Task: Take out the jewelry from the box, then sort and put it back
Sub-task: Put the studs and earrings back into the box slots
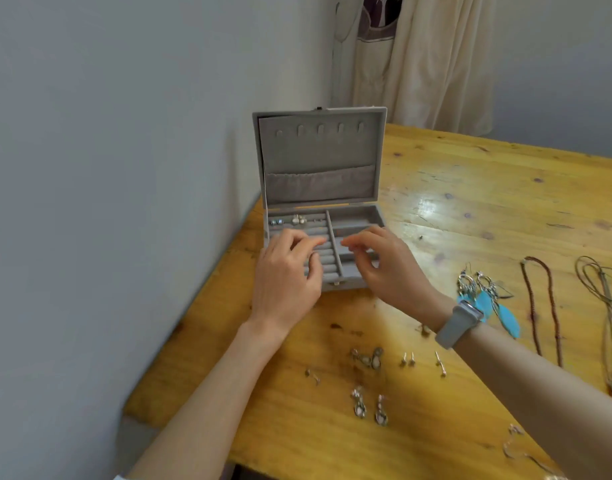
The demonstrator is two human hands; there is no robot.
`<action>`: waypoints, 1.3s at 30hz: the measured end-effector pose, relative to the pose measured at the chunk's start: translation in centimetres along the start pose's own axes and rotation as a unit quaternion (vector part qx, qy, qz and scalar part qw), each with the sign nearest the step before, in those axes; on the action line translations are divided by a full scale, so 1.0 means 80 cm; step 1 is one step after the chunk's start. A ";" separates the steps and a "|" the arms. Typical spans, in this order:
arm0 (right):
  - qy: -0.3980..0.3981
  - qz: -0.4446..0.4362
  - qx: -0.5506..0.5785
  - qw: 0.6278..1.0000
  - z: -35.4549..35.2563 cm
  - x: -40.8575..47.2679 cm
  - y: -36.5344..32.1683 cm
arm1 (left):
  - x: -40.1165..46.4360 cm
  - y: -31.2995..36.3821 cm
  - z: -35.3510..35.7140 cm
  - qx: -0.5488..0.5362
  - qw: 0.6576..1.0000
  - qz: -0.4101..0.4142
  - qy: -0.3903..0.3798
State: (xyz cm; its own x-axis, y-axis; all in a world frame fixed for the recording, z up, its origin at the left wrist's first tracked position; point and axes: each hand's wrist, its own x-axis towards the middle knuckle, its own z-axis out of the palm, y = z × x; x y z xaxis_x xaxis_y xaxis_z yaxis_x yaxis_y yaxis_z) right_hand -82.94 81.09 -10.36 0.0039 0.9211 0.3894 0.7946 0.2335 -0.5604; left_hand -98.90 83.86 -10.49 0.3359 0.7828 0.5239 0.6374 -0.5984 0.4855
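Grey velvet box (373, 161) lies open, few earrings (294, 220) returned, both hands (287, 271) hovering over it, fingers curled, grasp unclear; most jewelry (366, 386) remains beside it on the worktop (470, 188).

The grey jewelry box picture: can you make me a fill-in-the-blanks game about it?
1. The lid of the grey velvet jewelry box stands ____.
2. The feather earrings on the yellow wooden table are coloured ____.
3. The grey watch sits on the person's ____ wrist.
4. The small earrings already in the box lie in its ____ section.

Missing words: open; turquoise; right; left
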 end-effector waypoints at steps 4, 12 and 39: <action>-0.079 0.017 0.014 0.997 -0.012 -0.073 -0.008 | -0.064 0.019 -0.029 -0.083 0.986 -0.072 -0.125; -0.116 0.056 -0.139 0.982 -0.014 -0.144 -0.006 | -0.111 0.047 -0.010 -0.044 0.964 -0.074 -0.252; -0.013 0.098 0.054 0.994 -0.050 -0.052 -0.062 | -0.012 0.028 -0.099 -0.162 0.979 -0.122 -0.015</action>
State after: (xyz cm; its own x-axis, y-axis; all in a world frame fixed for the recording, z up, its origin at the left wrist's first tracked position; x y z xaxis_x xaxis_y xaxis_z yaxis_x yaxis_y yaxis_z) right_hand -84.48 74.84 -6.28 0.1363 0.9595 0.2465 0.7099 0.0790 -0.6998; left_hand -103.25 80.42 -4.37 0.2244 0.9108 0.3465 0.4485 -0.4122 0.7931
